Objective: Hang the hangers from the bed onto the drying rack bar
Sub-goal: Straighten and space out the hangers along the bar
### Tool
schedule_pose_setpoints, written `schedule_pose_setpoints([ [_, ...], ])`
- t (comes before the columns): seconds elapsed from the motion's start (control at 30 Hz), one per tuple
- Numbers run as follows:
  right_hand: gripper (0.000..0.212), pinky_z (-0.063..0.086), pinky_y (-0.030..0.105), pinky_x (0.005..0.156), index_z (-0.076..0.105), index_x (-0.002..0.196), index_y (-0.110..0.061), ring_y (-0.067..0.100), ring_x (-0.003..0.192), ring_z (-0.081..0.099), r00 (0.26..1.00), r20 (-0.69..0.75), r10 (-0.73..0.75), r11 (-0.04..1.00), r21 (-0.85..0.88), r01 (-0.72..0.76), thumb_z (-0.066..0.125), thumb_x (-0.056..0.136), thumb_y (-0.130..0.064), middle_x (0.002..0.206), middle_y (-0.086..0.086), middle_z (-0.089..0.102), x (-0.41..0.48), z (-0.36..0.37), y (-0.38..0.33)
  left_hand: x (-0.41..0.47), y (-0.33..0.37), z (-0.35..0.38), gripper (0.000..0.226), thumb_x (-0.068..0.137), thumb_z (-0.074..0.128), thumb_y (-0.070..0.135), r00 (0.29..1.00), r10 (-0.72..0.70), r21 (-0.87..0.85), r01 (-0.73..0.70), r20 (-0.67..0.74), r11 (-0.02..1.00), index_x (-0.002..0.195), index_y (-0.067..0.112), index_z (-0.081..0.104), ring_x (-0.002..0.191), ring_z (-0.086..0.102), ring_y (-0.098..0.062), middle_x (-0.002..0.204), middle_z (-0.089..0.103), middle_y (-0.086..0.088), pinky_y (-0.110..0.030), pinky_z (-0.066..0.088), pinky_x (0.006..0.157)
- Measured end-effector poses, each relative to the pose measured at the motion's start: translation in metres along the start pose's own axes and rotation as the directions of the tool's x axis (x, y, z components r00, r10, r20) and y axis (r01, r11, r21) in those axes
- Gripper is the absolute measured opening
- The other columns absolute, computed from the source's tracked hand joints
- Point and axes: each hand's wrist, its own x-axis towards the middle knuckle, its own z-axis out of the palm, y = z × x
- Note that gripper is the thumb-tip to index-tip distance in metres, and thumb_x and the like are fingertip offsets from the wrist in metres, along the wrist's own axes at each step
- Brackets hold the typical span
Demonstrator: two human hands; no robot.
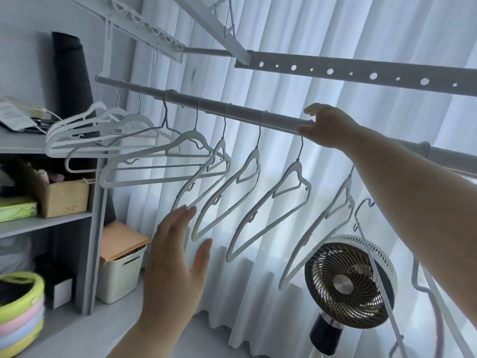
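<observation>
A grey drying rack bar [232,108] runs from upper left down to the right, with several white hangers hooked on it. My right hand [325,125] reaches up to the bar, its fingers and thumb curled round the hook of one hanger [291,187] where the hook sits on the bar. Lower down, my left hand [173,267] is spread with straight fingers, its fingertips touching the lower end of another hanging hanger [196,177]. More hangers [361,210] show under my right forearm; what carries them is hidden. The bed is out of view.
A perforated rail [361,71] crosses above the bar. White curtains [309,34] hang behind. A standing fan [348,282] is below the bar at right. Grey shelves [46,220] with boxes stand at left, a white basket [121,275] beside them.
</observation>
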Motion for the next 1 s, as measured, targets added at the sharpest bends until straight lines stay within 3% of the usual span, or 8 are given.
schedule_pose_setpoints([
  [0.1,0.051,0.031,0.032,0.105,0.035,0.139,-0.013,0.023,0.132,0.036,0.999,-0.022,-0.044,0.999,0.009,0.045,0.049,0.093,-0.030,0.144,0.006,0.038,-0.002,0.000,-0.004,0.000,0.004,-0.001,0.044,0.082,0.056,0.035,0.988,-0.149,-0.021,0.150,0.032,0.988,0.117,0.010,0.055,0.087,0.055,-0.009,0.103,0.052,0.008,-0.033,0.048,0.080],
  [0.2,0.050,0.031,0.032,0.105,0.036,0.138,-0.013,0.023,0.132,0.036,0.997,-0.031,-0.064,0.998,0.005,0.064,0.049,0.093,-0.031,0.143,0.006,0.039,-0.005,-0.002,-0.011,0.000,0.003,0.001,0.041,0.082,0.066,0.027,0.963,-0.233,-0.034,0.239,0.133,0.970,0.119,0.012,0.056,0.086,0.054,-0.011,0.101,0.054,0.010,-0.025,0.044,0.077],
  [0.33,0.049,0.032,0.032,0.103,0.038,0.137,-0.012,0.024,0.131,0.039,0.994,-0.044,-0.097,0.994,-0.047,0.095,0.050,0.093,-0.030,0.142,0.008,0.042,-0.003,-0.003,-0.028,0.008,-0.013,0.004,0.052,0.075,0.052,0.051,0.970,-0.158,-0.074,0.173,0.183,0.982,0.112,0.015,0.062,0.083,0.058,-0.002,0.093,0.059,0.010,-0.016,0.044,0.077],
  [0.5,0.046,0.032,0.031,0.104,0.039,0.137,-0.011,0.024,0.131,0.040,0.999,-0.007,-0.047,0.993,-0.108,0.046,0.047,0.094,-0.025,0.142,0.007,0.044,0.014,0.008,-0.056,0.021,-0.050,0.011,0.048,0.081,0.042,0.048,0.982,0.005,-0.127,0.020,0.191,0.992,0.098,0.012,0.069,0.094,0.053,-0.006,0.088,0.071,0.007,-0.015,0.040,0.078],
  [0.63,0.048,0.030,0.032,0.106,0.034,0.140,-0.012,0.025,0.132,0.037,0.999,0.030,0.039,0.987,-0.158,-0.034,0.045,0.095,-0.025,0.144,0.008,0.040,0.034,0.021,-0.074,0.031,-0.071,0.012,0.050,0.089,0.023,0.062,0.983,0.058,-0.218,-0.019,0.173,0.976,0.097,0.030,0.061,0.090,0.056,-0.003,0.086,0.066,0.020,-0.014,0.046,0.066],
  [0.77,0.045,0.033,0.032,0.102,0.037,0.138,-0.014,0.026,0.129,0.039,0.991,0.054,0.122,0.978,-0.177,-0.110,0.043,0.095,-0.023,0.143,0.008,0.041,0.046,0.033,-0.085,0.037,-0.085,0.010,0.047,0.090,0.018,0.062,0.975,0.100,-0.247,-0.049,0.200,0.968,0.103,0.031,0.051,0.091,0.055,-0.002,0.118,0.047,0.015,-0.014,0.045,0.069],
  [0.87,0.038,0.038,0.029,0.088,0.044,0.131,-0.012,0.028,0.118,0.047,0.987,0.053,0.149,0.976,-0.169,-0.138,0.043,0.094,-0.021,0.131,0.011,0.050,0.051,0.039,-0.089,0.042,-0.094,0.009,0.045,0.091,0.019,0.059,0.965,0.121,-0.268,-0.057,0.231,0.962,0.103,0.031,0.052,0.087,0.057,-0.002,0.089,0.069,0.017,-0.013,0.046,0.064],
  [1.0,0.037,0.037,0.029,0.085,0.045,0.129,-0.010,0.029,0.115,0.048,0.986,0.059,0.154,0.973,-0.180,-0.141,0.045,0.094,-0.020,0.128,0.012,0.051,0.054,0.040,-0.088,0.045,-0.100,0.011,0.044,0.092,0.020,0.058,0.955,0.143,-0.281,-0.067,0.260,0.957,0.103,0.031,0.052,0.085,0.058,-0.001,0.084,0.072,0.012,-0.012,0.047,0.062],
])
